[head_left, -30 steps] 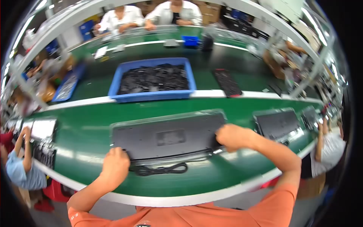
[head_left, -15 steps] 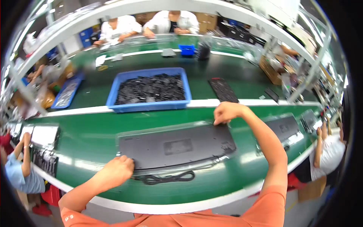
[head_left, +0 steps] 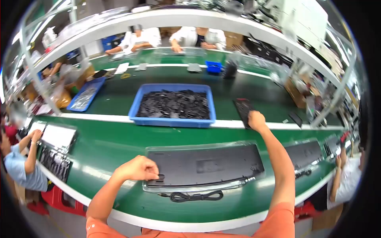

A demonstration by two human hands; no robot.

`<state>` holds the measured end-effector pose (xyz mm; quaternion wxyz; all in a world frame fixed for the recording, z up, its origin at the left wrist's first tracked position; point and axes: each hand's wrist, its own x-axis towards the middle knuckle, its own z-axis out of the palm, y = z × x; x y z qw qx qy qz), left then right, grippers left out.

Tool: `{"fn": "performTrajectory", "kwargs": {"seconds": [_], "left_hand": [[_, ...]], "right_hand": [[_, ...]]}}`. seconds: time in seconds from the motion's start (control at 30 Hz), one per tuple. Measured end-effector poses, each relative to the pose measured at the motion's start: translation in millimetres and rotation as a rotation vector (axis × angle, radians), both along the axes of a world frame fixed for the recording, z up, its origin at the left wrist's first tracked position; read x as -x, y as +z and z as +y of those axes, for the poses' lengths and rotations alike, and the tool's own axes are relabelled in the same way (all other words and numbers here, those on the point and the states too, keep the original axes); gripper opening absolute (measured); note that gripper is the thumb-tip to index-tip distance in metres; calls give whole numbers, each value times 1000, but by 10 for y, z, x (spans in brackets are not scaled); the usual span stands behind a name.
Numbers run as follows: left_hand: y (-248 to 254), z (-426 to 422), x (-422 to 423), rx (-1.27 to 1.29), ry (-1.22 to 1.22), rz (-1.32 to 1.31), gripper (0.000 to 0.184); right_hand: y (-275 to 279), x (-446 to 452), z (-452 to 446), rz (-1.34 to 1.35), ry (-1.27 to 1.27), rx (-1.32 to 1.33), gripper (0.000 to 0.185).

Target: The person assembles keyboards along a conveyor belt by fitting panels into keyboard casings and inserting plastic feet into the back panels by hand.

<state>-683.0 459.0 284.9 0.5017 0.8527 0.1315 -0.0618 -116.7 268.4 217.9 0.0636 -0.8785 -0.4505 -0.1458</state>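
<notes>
A black keyboard (head_left: 234,162) lies underside up in a clear plastic tray (head_left: 198,147), with a bundled black cable (head_left: 196,196) along its near side. My left hand (head_left: 139,168) is closed in a pinch at the keyboard's near left corner, on a small black keyboard foot (head_left: 159,179). Farther off, my right hand (head_left: 257,120) reaches to a dark, flat, rectangular holder (head_left: 243,107) across the white rail. Its fingers are curled closed over the holder's near end; anything between them is hidden.
A blue bin (head_left: 135,111) full of small black parts stands beyond the rail. To the right lies another keyboard (head_left: 304,154) in a clear tray. Co-workers sit at both sides and across the bench. A white beam (head_left: 178,16) spans overhead.
My right hand has left the keyboard's far right corner and moved forward to the dark holder. My left hand stays at the near left corner, now pinching there. The view has shifted.
</notes>
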Motion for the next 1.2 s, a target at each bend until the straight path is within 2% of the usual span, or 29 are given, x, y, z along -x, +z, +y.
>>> {"fn": "performTrajectory", "kwargs": {"seconds": [0.07,0.1,0.23,0.33,0.4,0.5,0.57,0.77,1.2], "left_hand": [[46,-145,-25,-15,223,79,5],[44,-214,-70,3,203,80,5],[72,-369,-132,-118,313,13,7],[-55,-338,-77,-43,349,-33,4],[-212,-242,9,415,317,-264,2],[-299,-138,85,510,394,-276,2],[-335,-97,70,439,581,-375,2],[-307,38,200,286,640,-401,3],[-285,65,296,41,493,-348,4]], "right_hand": [[10,13,-49,72,26,-92,11],[16,-5,-190,70,7,-75,11],[33,35,-150,14,165,-316,10],[123,210,-157,55,230,-404,9],[142,285,-122,23,283,-430,8],[103,290,-50,63,296,-385,7],[147,244,-118,81,260,-358,7],[231,358,-107,263,161,-395,10],[485,832,-1,510,58,-422,15]]}}
